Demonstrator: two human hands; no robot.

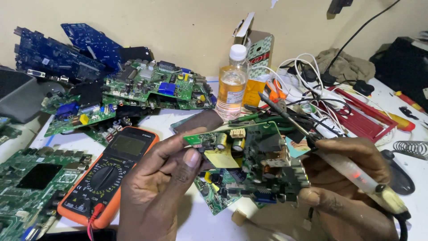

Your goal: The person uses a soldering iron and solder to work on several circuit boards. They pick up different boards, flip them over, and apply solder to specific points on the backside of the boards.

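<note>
White counter (196, 223) cluttered with boards. Left hand (162, 187) grip pinches green circuit board (249, 165) at its left edge, held above counter's near edge. Right hand (343, 187) supports board's right side, grip closed around soldering iron (352, 172). Orange multimeter (107, 174) lies left.

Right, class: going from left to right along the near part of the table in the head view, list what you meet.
Green circuit board lying flat → orange multimeter → left hand → green circuit board held up → right hand with the soldering iron → coiled metal spring.
</note>
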